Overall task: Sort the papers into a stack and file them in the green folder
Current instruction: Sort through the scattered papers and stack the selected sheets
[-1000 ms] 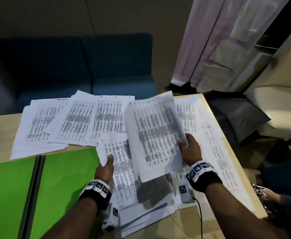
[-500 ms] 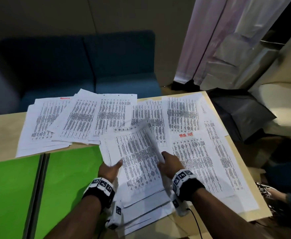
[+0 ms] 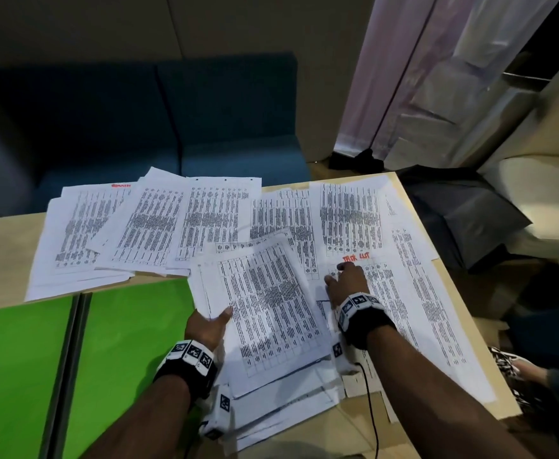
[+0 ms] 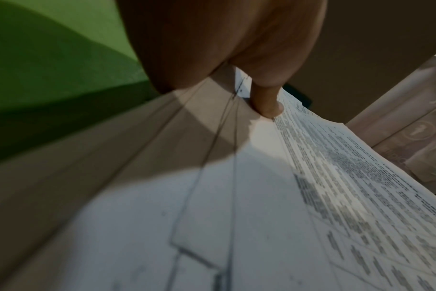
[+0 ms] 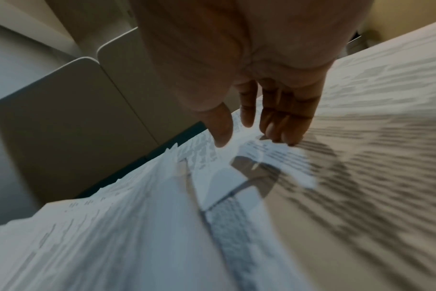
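The green folder (image 3: 122, 342) lies open on the left of the table, also seen in the left wrist view (image 4: 62, 49). A stack of printed papers (image 3: 271, 309) lies to its right, overlapping its edge. My left hand (image 3: 210, 323) holds the stack's left edge, with the thumb (image 4: 269, 102) on the top sheet and the other fingers hidden. My right hand (image 3: 347, 283) lies to the right of the stack. Its straight fingers (image 5: 286, 118) touch a sheet headed in red (image 3: 403, 293). More loose sheets (image 3: 159, 223) are spread across the back of the table.
The wooden table (image 3: 0, 246) ends close on the right, and sheets reach its right edge. A blue sofa (image 3: 172, 127) stands behind it. To the right are a dark bag (image 3: 453, 210) and a cream chair (image 3: 536, 180). A patterned shoe (image 3: 506, 362) shows at the right.
My right hand laid the lifted sheet on top of the stack, let go of it and moved right onto the red-headed sheet. My left hand stayed at the stack's left edge.
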Motion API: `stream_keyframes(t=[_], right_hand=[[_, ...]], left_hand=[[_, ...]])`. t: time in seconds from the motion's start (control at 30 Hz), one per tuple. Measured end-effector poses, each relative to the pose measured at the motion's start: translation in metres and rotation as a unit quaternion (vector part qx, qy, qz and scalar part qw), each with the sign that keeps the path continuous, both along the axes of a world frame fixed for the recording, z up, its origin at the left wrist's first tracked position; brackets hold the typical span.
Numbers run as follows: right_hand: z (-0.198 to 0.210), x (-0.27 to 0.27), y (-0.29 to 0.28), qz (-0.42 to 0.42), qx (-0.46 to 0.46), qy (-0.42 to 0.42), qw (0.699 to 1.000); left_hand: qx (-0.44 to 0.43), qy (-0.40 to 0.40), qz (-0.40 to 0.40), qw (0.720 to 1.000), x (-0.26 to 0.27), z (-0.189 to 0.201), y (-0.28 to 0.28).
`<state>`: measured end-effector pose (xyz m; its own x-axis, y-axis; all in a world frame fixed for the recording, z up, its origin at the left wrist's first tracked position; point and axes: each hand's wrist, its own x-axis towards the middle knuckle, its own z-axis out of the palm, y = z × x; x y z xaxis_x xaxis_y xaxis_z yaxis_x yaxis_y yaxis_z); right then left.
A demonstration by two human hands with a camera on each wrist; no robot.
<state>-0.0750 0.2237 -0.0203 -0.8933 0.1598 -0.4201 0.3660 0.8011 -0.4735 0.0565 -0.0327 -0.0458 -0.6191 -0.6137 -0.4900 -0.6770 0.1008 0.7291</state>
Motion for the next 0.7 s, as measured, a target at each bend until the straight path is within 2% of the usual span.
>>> stream_keyframes(t=[0.2,0.3,0.4,0.47,0.6,0.7], right_hand=[[-0.005,-0.015,-0.034,0.007,0.039,-0.071,0.997],[-0.01,-0.014,-0.045,0.029,0.095,-0.071,0.993],[-0.012,-0.012,-0.055,0.035,0.136,-0.069,0.988],[-0.014,-0.015,-0.06,0.039,0.11,-0.042,0.992],[0.001,-0.022,-0.057,-0.025,-0.039,-0.003,0.999],[0.011,-0.027,-0.032,-0.044,-0.065,0.02,0.997]], left_hand=[[-0.006,0.002,0.014,1.0,-0.001,-0.007,0.001],[-0.029,0.053,0.025,0.998,-0.002,-0.007,0.004],[-0.02,0.069,0.049,0.996,-0.002,-0.014,0.003],[-0.012,0.047,0.033,0.998,-0.003,-0.015,0.001],[-0.018,0.022,0.012,1.0,-0.001,-0.011,0.0],[-0.023,-0.003,0.025,0.999,-0.001,-0.019,-0.002]])
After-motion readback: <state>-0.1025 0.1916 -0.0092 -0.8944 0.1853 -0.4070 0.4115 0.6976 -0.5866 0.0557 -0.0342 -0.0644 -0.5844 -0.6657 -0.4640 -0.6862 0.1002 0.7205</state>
